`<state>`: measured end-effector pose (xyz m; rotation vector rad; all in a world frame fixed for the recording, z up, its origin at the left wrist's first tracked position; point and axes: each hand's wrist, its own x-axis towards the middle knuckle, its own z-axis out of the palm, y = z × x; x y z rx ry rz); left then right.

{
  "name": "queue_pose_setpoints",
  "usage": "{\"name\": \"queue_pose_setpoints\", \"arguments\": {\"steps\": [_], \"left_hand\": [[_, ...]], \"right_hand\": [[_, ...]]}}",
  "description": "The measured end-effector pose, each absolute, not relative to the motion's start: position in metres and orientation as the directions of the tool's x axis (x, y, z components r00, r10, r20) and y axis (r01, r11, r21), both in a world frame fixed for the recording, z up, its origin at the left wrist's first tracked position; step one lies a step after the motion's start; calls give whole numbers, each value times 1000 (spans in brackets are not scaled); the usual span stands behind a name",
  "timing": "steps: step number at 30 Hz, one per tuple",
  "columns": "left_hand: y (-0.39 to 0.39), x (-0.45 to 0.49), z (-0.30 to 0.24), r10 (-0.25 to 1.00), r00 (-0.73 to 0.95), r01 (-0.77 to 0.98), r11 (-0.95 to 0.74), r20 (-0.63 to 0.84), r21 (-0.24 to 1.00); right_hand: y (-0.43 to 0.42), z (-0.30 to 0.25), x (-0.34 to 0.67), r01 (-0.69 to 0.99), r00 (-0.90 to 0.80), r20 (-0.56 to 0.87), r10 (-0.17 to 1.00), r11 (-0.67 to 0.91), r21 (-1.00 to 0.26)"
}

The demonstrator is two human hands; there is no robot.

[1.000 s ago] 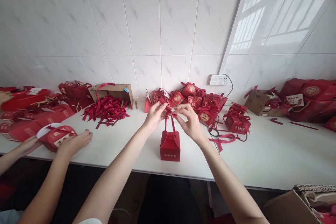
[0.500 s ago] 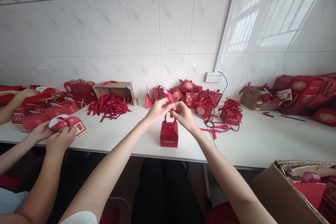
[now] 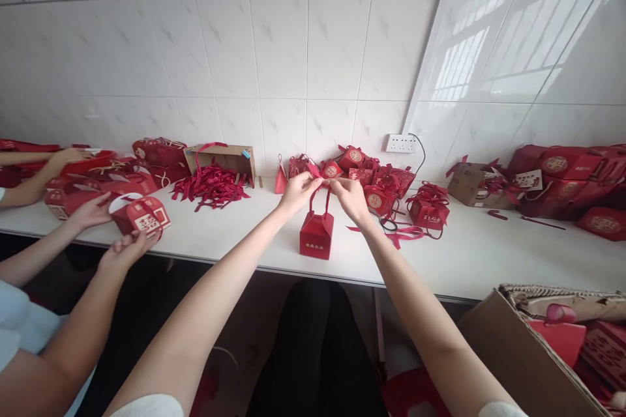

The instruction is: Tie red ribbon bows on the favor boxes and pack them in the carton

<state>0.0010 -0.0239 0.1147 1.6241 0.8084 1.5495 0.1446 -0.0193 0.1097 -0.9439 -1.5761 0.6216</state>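
Note:
A small red gift box (image 3: 316,238) stands upright on the white table (image 3: 469,257) near its front edge. A dark red ribbon (image 3: 320,199) rises from the top of the box. My left hand (image 3: 297,192) and my right hand (image 3: 350,198) are just above the box, both pinching the ribbon's ends between thumb and fingers. The two hands are a short gap apart with the ribbon stretched between them.
Finished red boxes with bows (image 3: 381,186) pile behind my hands. Loose red ribbons (image 3: 211,185) spill from a cardboard box (image 3: 225,158). A co-worker's hands (image 3: 122,246) at the left hold another red box (image 3: 141,215). An open carton (image 3: 548,345) sits at lower right.
My hands have stayed at the ribbon above the box and drawn it a little apart. The co-worker's hands have turned and lifted their box. The camera has tilted slightly upward.

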Motion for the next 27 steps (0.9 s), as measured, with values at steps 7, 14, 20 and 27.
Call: {"name": "queue_pose_setpoints", "arguments": {"steps": [7, 14, 20, 27], "left_hand": [[-17, -2, 92, 882, -256, -283, -460, 396, 842], [-14, -31, 65, 862, -494, -453, -369, 116, 812], [-16, -53, 32, 849, -525, -512, -259, -60, 819], [-17, -73, 9, 830, -543, -469, -176, -126, 866]], "right_hand": [[10, 96, 142, -42, 213, 320, 923, 336, -941], [-1, 64, 175, -353, 358, 112, 927, 245, -903], [-13, 34, 205, -446, 339, 16, 941, 175, -878], [-14, 12, 232, -420, 315, -35, 948, 106, -902]]}}
